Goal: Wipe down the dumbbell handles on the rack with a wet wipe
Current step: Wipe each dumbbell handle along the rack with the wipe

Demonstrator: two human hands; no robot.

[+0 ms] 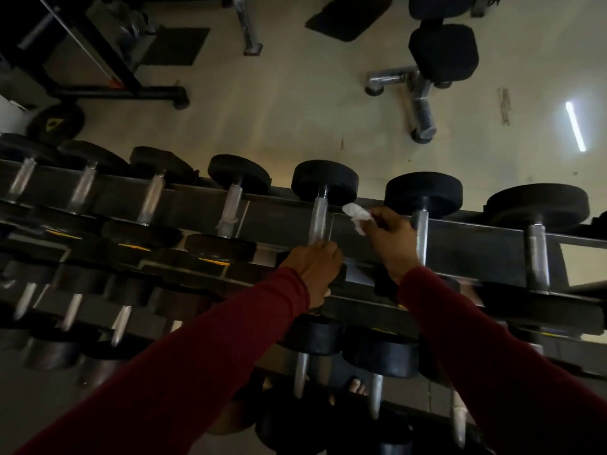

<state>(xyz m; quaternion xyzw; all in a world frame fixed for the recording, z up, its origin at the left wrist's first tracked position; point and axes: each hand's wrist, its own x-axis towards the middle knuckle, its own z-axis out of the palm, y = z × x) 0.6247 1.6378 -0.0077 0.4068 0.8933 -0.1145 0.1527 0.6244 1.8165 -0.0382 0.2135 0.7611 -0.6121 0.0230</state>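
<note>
Both hands reach out over the dumbbell rack (486, 239) in dark red sleeves (210, 366). On the left hand (317, 269) the grip is curled round the near end of a shiny dumbbell handle (319, 221), just where the bar meets its near weight. On the right hand (392, 239) the grip pinches a crumpled white wet wipe (356, 214) between fingertips and thumb — the wipe sticks out to the left, close beside that same handle but seemingly not touching it. Just right of this hand stands the next dumbbell's knurled handle (421, 236). Along the top tier, dumbbells lie in a row with their black round heads (324, 182) at the far side; more sit on the lower tiers, nearer and blurred. Beyond the rack lies a pale floor (295, 103) with a padded seat on a chrome stand (443, 52) at far right, a dark machine frame (98, 57) at far left and black mats (349, 16) — a bright strip of light reflects at right.
</note>
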